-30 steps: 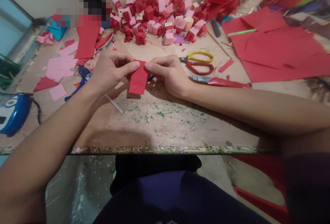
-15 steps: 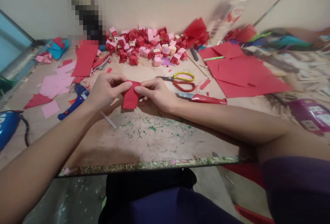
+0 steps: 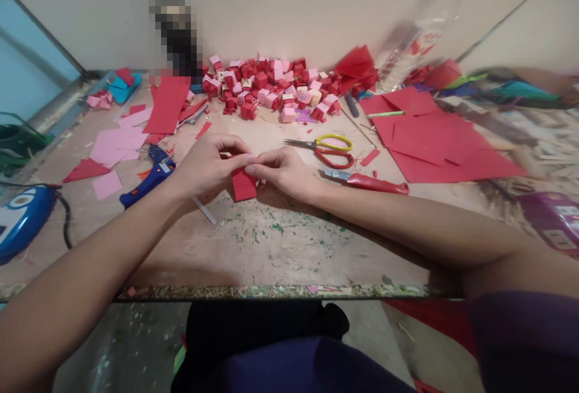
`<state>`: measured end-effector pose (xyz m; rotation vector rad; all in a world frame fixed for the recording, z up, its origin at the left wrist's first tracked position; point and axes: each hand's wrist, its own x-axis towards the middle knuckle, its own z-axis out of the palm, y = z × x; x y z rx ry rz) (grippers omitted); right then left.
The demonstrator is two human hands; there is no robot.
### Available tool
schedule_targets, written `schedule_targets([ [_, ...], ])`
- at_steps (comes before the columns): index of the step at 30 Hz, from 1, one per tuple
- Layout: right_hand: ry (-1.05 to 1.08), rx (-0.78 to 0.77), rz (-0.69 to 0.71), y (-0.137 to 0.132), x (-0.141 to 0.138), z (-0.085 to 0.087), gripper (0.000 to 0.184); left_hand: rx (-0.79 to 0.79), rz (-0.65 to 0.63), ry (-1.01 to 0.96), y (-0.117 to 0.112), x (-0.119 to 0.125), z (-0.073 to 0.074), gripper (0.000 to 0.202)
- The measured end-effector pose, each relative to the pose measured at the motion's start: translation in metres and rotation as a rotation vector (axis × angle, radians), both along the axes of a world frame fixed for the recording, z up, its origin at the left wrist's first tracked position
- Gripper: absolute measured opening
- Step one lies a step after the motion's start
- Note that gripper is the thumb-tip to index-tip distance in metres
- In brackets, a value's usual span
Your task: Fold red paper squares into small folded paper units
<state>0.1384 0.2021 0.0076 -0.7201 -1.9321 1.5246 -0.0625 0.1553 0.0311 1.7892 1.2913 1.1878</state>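
A small piece of red paper point(image 3: 244, 185) is pinched between both hands just above the worn table point(image 3: 289, 242). My left hand point(image 3: 208, 164) grips its top left edge, fingers curled over it. My right hand point(image 3: 283, 170) pinches the top right edge, thumb and forefinger pressed together. The fingertips of both hands meet over the paper, and only its lower part shows below them.
A pile of small red and pink paper cubes point(image 3: 271, 88) lies at the back. Scissors point(image 3: 325, 147) and a red-handled cutter point(image 3: 368, 182) lie right of my hands, large red sheets point(image 3: 434, 137) beyond. A blue glue gun point(image 3: 147, 175) and pink squares point(image 3: 113, 146) lie left.
My hands have closed together over the red paper, so less of it shows than before. The view has tilted and shifted; the paper now sits lower, close to the table.
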Motion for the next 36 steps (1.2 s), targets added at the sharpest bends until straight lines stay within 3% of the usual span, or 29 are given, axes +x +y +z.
schedule_targets([
  [5,0.042,-0.055,0.018,-0.002,-0.001,0.001,0.031,0.115,0.279,-0.253,0.007,-0.003,-0.012,0.012],
  [8,0.073,-0.112,0.013,-0.004,-0.001,0.0,0.031,0.14,0.341,-0.271,0.013,-0.004,-0.019,0.017],
  [15,0.255,-0.283,-0.115,0.0,-0.001,-0.007,0.029,0.011,0.209,-0.373,0.012,-0.009,-0.014,0.023],
  [19,0.351,-0.396,-0.098,0.005,-0.003,-0.011,0.03,0.019,0.1,-0.323,0.007,-0.008,-0.006,0.02],
  [25,0.304,-0.256,-0.132,0.002,-0.005,-0.008,0.033,0.048,0.127,-0.242,0.002,0.001,-0.003,0.021],
  [29,0.244,-0.184,-0.029,0.0,-0.004,-0.004,0.032,0.057,0.15,-0.236,0.004,0.0,-0.005,0.024],
  [36,0.193,-0.19,0.038,0.001,-0.004,-0.002,0.056,0.055,0.128,-0.252,0.006,-0.001,-0.006,0.021],
])
